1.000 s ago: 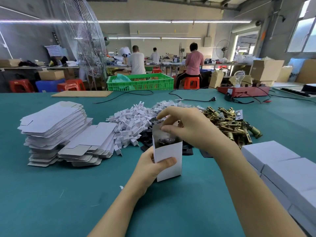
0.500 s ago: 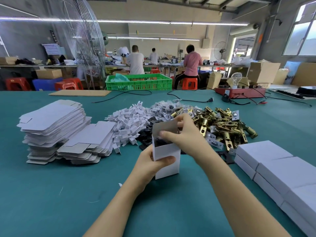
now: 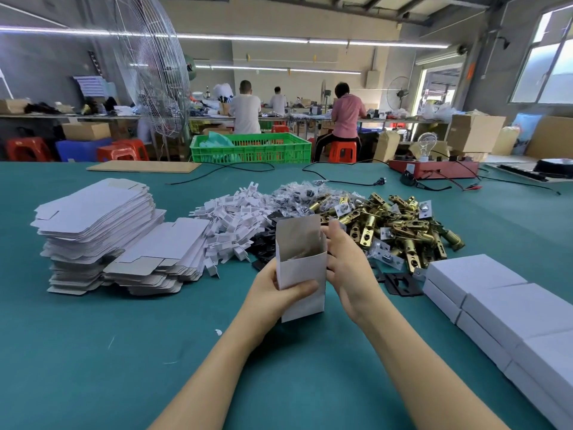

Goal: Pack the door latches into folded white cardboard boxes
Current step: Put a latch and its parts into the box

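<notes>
An upright white cardboard box [image 3: 302,287] stands on the green table [image 3: 124,352] with its top open and its lid flap raised. My left hand [image 3: 273,293] grips its lower left side, thumb across the front. My right hand [image 3: 344,262] lies against the box's right side, fingers up by the top edge. What lies inside the box is blurred. Behind it sits a heap of brass door latches [image 3: 390,228].
Stacks of flat white box blanks [image 3: 102,231] lie at the left. White card inserts [image 3: 232,218], black plates [image 3: 263,243] and small plastic bags [image 3: 294,197] are piled behind the box. Closed white boxes [image 3: 502,305] sit at the right. Cables, a green crate [image 3: 251,147] and workers are beyond.
My right hand came out of the box's open top and dropped to its right side. The lid flap now stands upright. My left hand kept its grip.
</notes>
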Demonstrator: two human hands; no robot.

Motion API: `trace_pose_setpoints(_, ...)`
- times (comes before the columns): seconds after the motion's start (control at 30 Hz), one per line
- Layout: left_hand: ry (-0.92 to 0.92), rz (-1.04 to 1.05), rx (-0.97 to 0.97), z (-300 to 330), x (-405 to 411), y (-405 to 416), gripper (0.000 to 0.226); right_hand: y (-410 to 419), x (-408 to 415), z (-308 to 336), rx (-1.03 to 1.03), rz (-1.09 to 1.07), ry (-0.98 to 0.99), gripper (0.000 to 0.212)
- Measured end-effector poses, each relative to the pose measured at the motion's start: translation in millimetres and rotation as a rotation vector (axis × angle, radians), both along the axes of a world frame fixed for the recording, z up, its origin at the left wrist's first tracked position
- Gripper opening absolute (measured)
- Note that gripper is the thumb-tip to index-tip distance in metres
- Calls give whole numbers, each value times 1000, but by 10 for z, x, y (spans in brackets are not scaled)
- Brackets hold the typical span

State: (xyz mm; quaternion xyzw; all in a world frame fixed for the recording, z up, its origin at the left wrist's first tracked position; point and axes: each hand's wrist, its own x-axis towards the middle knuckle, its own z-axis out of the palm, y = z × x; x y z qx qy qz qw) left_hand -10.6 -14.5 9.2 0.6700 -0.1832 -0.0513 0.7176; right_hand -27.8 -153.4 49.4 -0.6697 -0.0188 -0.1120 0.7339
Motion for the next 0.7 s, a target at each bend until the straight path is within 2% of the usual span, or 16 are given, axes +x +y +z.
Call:
trace_pose_setpoints(0.1,-40,68,8,2,-38,7,38,-8,-17,-183,107,46,74,62)
trace_pose_setpoints(0.2,-58,63,-40,6,-132,-36,39,-30,-8,-282,146,87,127,48)
trace_pose_setpoints(0.27,-35,44,-56,16,-185,-80,49,-46,23,-304,156,120,134,40)
trace_pose_setpoints(0.37,25,-89,-15,57,-229,-130,83,-54,57,-315,233,172,152,39)
trace_pose_setpoints(0.4,28,-118,-8,67,-236,-148,87,-59,67,-323,257,178,154,41)
trace_pose_setpoints(0.53,89,21,-22,89,-210,-181,82,-54,64,-344,269,179,146,51)
trace_pose_setpoints(0.7,92,88,-20,92,-166,-171,53,-22,59,-359,218,203,149,65)
